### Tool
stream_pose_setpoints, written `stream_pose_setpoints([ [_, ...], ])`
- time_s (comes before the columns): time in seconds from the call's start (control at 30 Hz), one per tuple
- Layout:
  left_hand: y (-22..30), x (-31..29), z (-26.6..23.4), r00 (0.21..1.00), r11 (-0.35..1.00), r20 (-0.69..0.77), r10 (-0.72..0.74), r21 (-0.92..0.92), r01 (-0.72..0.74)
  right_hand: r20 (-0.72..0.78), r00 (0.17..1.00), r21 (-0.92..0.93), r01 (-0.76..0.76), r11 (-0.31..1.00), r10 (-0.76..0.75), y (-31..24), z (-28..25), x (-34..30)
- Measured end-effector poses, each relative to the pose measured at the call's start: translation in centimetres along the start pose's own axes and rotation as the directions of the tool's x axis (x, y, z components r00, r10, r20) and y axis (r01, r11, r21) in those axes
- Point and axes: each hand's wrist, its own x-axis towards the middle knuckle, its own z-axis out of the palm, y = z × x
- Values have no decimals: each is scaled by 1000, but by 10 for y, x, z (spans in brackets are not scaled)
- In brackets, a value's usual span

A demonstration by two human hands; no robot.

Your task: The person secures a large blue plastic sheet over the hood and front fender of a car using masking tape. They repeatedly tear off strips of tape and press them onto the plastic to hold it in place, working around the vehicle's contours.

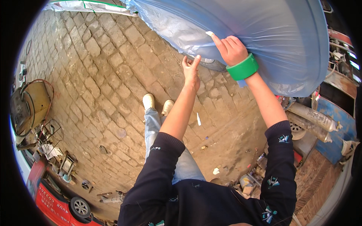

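A large blue plastic sheet point(279, 45) is draped over a bulky object, and part of a dark tire point(213, 65) shows under its lower edge. My right hand point(233, 51) lies against the sheet, index finger stretched out and the other fingers bent. At that fingertip is a small pale piece point(209, 34) whose kind I cannot make out. Around my right wrist sits a green tape roll point(243, 67). Just below the sheet's edge, my left hand point(191, 71) is raised with thumb and fingers apart, holding nothing visible.
Uneven paving stones point(109, 75) cover the ground. A red car point(52, 199) stands at lower left, below a yellowish machine point(36, 100) with hoses. Metal cylinders point(311, 116) lie at right, near a blue panel point(335, 126). Scraps and parts litter the ground near my legs.
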Motion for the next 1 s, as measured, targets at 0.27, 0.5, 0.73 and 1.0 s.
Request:
stream_pose_setpoints([
  [0.27,28,2,49,922,987,383,58,-159,4,-25,998,-34,-53,998,53,-4,1,5],
  [0.5,38,-1,72,908,937,405,106,-346,45,-19,997,-51,-76,996,75,-4,6,7],
  [0.73,27,21,78,896,925,431,104,-373,72,-45,986,38,-159,987,161,-4,9,4],
  [1.0,37,18,83,919,956,372,130,-292,-17,-103,979,43,-175,984,179,2,-17,-2],
])
